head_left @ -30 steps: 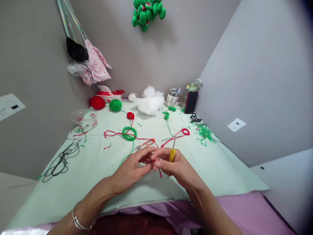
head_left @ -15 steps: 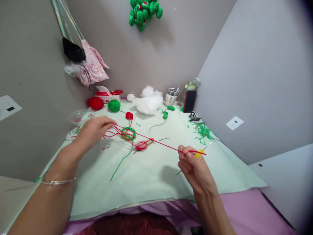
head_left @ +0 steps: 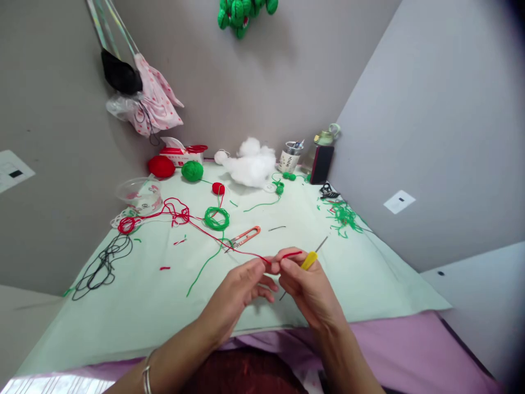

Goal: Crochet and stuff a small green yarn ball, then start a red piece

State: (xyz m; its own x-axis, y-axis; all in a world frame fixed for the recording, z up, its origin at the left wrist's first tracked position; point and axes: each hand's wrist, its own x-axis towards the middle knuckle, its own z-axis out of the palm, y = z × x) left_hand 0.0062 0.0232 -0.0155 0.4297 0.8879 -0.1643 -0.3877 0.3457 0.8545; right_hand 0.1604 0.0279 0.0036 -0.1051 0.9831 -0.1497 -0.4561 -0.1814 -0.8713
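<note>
Near the table's front, my left hand (head_left: 246,282) pinches the red yarn (head_left: 246,253) between thumb and index finger, its other fingers loosely curled. Touching it on the right, my right hand (head_left: 305,279) grips the same yarn near its end, and also holds a crochet hook with a yellow handle (head_left: 309,260). The metal tip points up and to the right. From my hands the yarn runs left across orange-handled snips (head_left: 247,235) to loose red loops (head_left: 177,212). A coil of green yarn (head_left: 217,218) lies behind the snips.
Red (head_left: 161,167) and green (head_left: 192,171) yarn balls, white stuffing (head_left: 252,164), a pen tin (head_left: 289,157) and a phone (head_left: 322,164) stand at the back. Green scraps (head_left: 344,218) lie right, black cord (head_left: 104,265) and a clear bowl (head_left: 141,195) left.
My left hand has come down and right from the far left to meet my right hand. The taut red yarn has slackened, and its loops now lie on the table.
</note>
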